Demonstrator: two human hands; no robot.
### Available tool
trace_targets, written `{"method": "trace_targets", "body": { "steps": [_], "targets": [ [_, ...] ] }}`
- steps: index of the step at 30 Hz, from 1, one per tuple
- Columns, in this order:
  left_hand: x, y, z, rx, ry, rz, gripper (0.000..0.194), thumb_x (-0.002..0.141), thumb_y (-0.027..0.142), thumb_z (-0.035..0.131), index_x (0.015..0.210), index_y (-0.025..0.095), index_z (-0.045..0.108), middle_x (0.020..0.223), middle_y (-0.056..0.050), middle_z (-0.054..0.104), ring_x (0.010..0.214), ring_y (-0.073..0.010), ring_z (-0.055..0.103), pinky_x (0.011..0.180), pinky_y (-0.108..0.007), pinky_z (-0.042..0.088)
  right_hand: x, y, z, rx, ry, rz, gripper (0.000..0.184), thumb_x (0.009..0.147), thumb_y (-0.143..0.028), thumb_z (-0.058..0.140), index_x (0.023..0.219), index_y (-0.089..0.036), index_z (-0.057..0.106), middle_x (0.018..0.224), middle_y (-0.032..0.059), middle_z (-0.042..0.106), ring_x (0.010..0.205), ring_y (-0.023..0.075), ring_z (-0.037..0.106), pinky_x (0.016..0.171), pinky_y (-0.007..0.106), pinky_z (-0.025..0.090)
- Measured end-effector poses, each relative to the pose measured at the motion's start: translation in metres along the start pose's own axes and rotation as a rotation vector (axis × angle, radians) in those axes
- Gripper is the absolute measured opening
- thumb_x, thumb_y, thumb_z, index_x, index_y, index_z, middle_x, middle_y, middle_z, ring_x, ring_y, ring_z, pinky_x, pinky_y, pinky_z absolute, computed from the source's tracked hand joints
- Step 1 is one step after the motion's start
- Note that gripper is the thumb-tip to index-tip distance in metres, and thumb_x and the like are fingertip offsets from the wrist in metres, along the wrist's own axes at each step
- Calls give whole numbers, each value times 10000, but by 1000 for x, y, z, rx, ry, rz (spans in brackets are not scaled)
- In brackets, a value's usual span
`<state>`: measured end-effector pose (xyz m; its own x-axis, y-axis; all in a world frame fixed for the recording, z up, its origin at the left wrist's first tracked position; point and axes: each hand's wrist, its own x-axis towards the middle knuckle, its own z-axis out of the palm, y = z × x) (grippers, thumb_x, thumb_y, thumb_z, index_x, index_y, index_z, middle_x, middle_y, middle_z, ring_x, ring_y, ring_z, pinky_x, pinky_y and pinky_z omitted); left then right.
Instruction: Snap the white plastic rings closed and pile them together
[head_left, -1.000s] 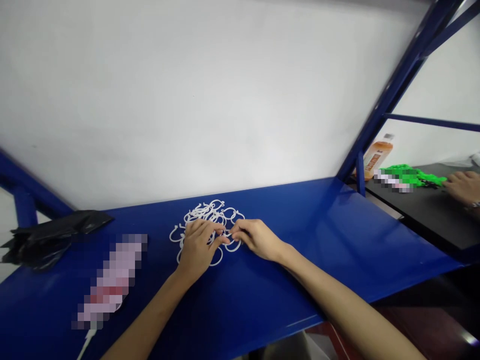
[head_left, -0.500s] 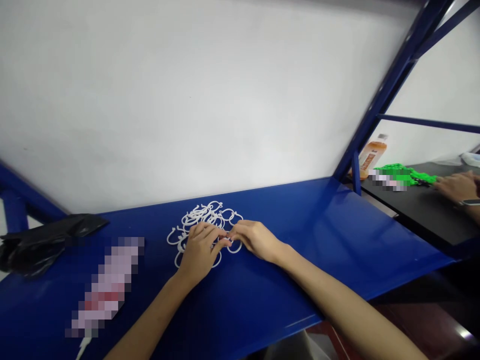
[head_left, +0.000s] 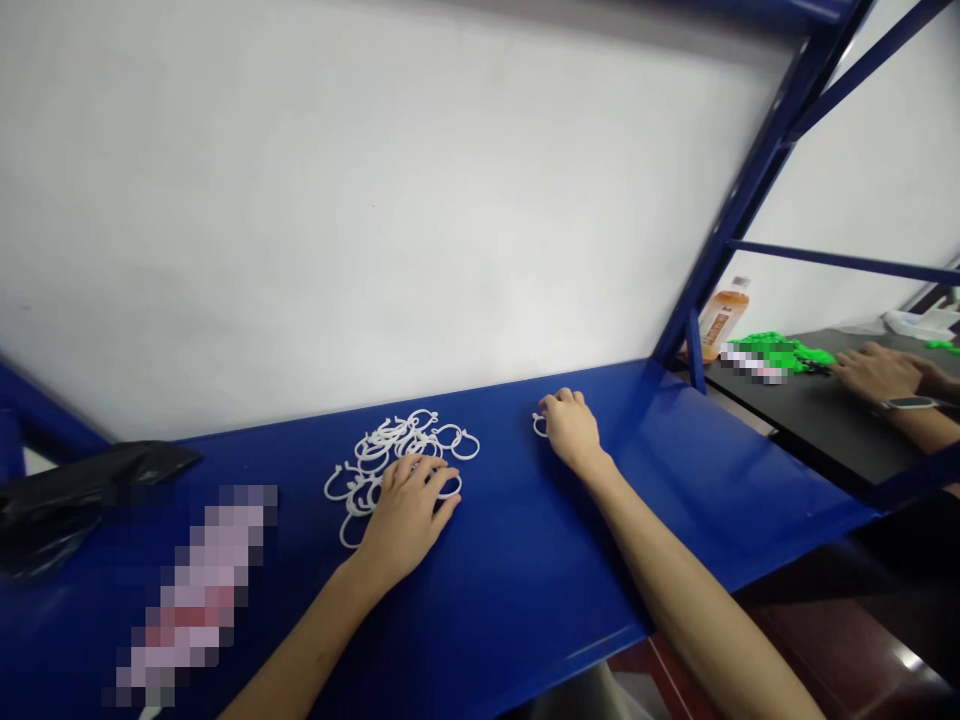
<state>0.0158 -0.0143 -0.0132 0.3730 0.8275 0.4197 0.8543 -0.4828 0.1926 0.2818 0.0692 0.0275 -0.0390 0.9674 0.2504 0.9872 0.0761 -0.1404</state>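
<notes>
A loose pile of white rings [head_left: 373, 455], each with a small knob or hook on it, lies on the blue table [head_left: 510, 560]. Over the pile's front right side rests my left hand [head_left: 411, 505], fingers spread, covering some of the rings. To the right of the pile, further back on the table, my right hand [head_left: 571, 428] has its fingers closed on one white ring [head_left: 539, 425]. Only the left part of that ring shows; the rest is behind my fingers.
On the left lie a black plastic bag [head_left: 97, 490] and a blurred-out object [head_left: 195, 590]. A blue frame post [head_left: 739, 210] rises at the right. Beyond it, a co-worker's hands [head_left: 881, 372] are by green netting-like material [head_left: 780, 352] and a bottle [head_left: 724, 320] on a black table [head_left: 795, 420].
My right hand has moved right, away from the pile, with a white ring. My left hand has opened and stayed over the pile. The view has shifted slightly.
</notes>
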Motion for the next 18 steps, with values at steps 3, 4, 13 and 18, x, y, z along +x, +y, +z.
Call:
{"method": "trace_targets", "body": {
  "steps": [3, 4, 13, 18],
  "targets": [
    [0, 3, -1, -6, 11, 5, 244, 889, 201, 564, 1102, 261, 669, 1186, -42, 658, 1156, -283, 511, 997, -500, 385, -8, -18, 6, 136, 4, -221, 275, 1004, -283, 495, 1215, -201, 650, 1163, 109, 593, 1103, 230, 538, 952, 327, 456],
    [-1, 4, -2, -5, 13, 10, 283, 865, 154, 553, 1102, 260, 666, 1184, -40, 658, 1153, -281, 512, 1001, -499, 379, -12, -25, 9, 207, -11, -340, 300, 996, -326, 523, 1254, -218, 631, 1169, 95, 586, 1089, 213, 548, 964, 321, 455],
    [1, 10, -4, -9, 80, -30, 240, 895, 202, 530, 1089, 257, 659, 1124, -41, 685, 1114, -282, 542, 992, -505, 348, -27, -50, 23, 449, -123, -642, 93, 924, -232, 642, 985, -179, 689, 1066, 81, 573, 946, 185, 581, 895, 344, 488],
    [5, 2, -1, 43, 215, -99, 396, 947, 273, 516, 1334, 189, 526, 1195, -96, 680, 1131, -304, 548, 984, -495, 344, -36, -59, 10, 925, -147, -646, 82, 945, -254, 601, 937, -176, 624, 1067, 58, 608, 946, 149, 610, 890, 295, 499]
  ]
}}
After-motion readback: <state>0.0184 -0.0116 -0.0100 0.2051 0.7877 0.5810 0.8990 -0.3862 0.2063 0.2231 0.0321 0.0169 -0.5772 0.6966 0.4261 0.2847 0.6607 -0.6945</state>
